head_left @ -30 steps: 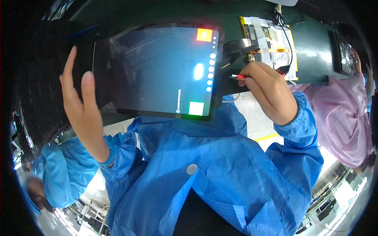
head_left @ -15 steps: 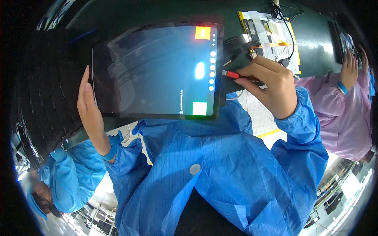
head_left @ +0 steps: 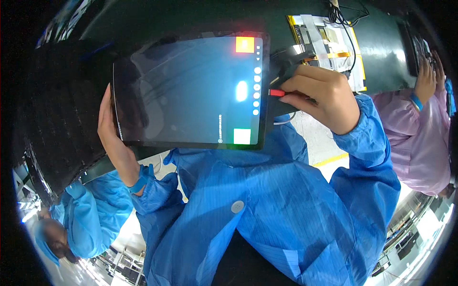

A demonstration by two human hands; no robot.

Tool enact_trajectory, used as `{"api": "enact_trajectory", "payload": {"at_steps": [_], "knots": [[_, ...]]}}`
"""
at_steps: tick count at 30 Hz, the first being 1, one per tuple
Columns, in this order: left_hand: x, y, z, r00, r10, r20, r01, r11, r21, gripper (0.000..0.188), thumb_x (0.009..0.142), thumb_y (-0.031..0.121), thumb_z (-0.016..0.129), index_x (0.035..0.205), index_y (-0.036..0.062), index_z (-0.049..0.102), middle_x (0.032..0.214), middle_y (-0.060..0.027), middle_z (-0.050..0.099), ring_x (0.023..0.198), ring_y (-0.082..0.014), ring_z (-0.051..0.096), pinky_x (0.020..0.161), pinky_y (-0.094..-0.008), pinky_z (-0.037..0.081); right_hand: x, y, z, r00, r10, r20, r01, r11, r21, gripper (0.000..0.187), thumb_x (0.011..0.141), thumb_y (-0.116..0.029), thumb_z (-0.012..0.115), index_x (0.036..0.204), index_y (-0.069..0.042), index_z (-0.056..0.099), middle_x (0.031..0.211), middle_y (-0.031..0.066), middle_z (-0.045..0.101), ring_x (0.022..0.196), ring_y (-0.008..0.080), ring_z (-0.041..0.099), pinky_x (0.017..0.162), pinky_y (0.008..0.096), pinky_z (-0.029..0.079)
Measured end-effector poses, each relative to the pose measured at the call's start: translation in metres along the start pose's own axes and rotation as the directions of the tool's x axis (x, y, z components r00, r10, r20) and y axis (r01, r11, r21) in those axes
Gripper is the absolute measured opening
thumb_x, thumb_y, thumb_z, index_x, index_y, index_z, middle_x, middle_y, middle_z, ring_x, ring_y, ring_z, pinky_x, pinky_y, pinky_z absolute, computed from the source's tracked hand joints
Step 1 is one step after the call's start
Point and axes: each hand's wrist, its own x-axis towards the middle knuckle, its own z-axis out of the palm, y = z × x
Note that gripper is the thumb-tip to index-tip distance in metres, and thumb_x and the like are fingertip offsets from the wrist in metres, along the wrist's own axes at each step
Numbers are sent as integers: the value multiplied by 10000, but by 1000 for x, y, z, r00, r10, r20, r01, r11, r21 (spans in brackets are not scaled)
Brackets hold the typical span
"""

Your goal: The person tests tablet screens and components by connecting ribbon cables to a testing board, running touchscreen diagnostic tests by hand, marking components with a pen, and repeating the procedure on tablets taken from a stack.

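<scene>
A large black tablet lies before me, its screen lit with an orange square, a green-white square and a column of white round icons near the right edge. My left hand holds its left edge, the fingers along and partly behind it. With a pinch, my right hand grips a red cable plug. The plug's tip meets the tablet's right edge; whether it is fully seated I cannot tell. Most of the cable is hidden by the hand.
Beyond my right hand lies an opened device panel with taped parts, beside coiled black cables. Black ridged material is at the left. A person in pink works at the right; another in light blue is at the lower left.
My right hand has brought the red plug left against the tablet's edge. The tablet has shifted slightly nearer to me, and my left fingers have gone further behind its edge.
</scene>
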Motion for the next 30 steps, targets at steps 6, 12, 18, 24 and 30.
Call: {"api": "enact_trajectory", "payload": {"at_steps": [6,12,18,24,30], "knots": [[2,1,-5,1000,-9,3,9,1000,4,485,970,342,272,1284,59,509,1309,-115,498,1204,-214,485,1014,-302,367,1,-3,-1,1000,16,-1,-16,1000,6,152,735,-156,676,820,-47,611,784,81,554,702,277,582,603,367,480],[-1,-1,-15,996,53,70,-53,999,1,605,949,481,224,1321,70,467,1349,-127,455,1275,-255,399,1076,-335,263,9,-29,-24,996,-82,-33,73,974,-213,252,673,-149,731,890,-57,642,794,70,551,679,239,574,588,337,479],[-8,-11,-22,987,156,21,-155,986,-60,607,948,482,217,1295,69,496,1332,-123,475,1265,-258,414,1070,-336,278,73,-29,-58,994,-74,-82,43,942,-333,245,748,-117,696,977,-56,631,928,132,583,786,298,608,678,334,499],[-4,-20,-21,962,274,-4,-271,948,-168,552,955,432,237,1242,74,544,1286,-101,519,1235,-242,449,1049,-311,314,147,69,-26,999,14,-32,-27,878,-478,508,846,-217,637,1314,-198,442,1270,123,475,1085,359,541,904,394,476],[-1,-30,-23,952,307,-17,-304,929,-213,575,943,473,243,1238,85,548,1282,-100,523,1216,-245,470,1037,-308,330,169,82,-20,975,-150,165,195,929,-313,616,820,-120,636,1366,-251,383,1347,150,423,1242,327,409,1061,389,327]]}}
